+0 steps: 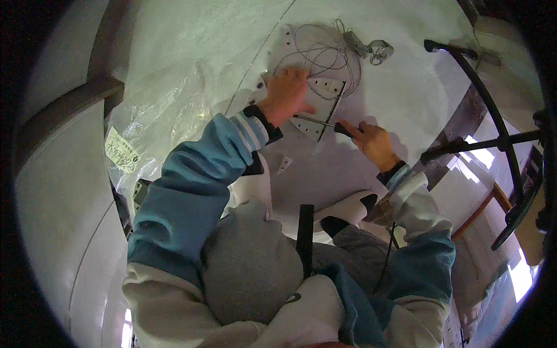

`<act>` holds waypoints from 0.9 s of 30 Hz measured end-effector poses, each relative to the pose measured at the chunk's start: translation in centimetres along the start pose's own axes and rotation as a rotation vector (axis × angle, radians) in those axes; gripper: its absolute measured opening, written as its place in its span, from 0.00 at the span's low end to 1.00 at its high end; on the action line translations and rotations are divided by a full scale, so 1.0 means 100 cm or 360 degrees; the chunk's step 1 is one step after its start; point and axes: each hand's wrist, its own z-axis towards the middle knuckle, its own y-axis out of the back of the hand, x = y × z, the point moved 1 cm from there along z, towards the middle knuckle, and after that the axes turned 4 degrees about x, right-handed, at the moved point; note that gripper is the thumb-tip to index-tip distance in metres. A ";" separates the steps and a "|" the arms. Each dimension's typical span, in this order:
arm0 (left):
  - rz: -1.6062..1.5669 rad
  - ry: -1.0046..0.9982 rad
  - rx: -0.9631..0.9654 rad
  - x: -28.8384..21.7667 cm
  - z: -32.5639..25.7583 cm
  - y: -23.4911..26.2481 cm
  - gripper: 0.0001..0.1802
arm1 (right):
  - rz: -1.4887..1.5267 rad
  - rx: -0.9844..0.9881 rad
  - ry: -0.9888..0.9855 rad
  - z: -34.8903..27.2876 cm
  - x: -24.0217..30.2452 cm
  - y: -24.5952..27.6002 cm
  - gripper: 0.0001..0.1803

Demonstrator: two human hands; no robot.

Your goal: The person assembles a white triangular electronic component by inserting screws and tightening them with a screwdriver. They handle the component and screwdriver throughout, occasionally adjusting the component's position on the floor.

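Fingers (350, 127) of the right hand (376, 146) are wrapped closely around the dark handle of a screwdriver (337, 127), its thin shaft being angled leftward. Nearest, two knees in grey cloth (252, 264) are seen bent, with pale shoes (256, 187) beyond. Between the shoes and the hands, a small white piece (284, 165) is left lying on the floor. Farther out, a slotted white panel (322, 103) with one dark edge is laid flat, and the shaft is held across it. By the left hand (287, 94) its left side is partly covered; those fingers are bent, but whether anything is gripped cannot be told. To the left, a clear plastic bag (168, 113) is spread out; to the right, a black metal frame (486, 95) is seen. Farthest, a thin grey cable (329, 52) is loosely coiled beside grey blocks (355, 44).
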 end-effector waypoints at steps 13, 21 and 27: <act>0.0170 0.0044 0.0042 -0.010 0.009 0.001 0.44 | 0.0009 0.0546 -0.0426 -0.018 0.103 0.080 0.36; 0.0059 0.0011 0.0076 -0.009 0.008 0.002 0.48 | 0.0279 0.0873 -0.0700 -0.072 0.147 0.136 0.33; 0.0043 0.0143 0.0017 -0.014 -0.007 0.005 0.42 | 0.0115 0.0722 -0.0699 -0.070 0.132 0.092 0.41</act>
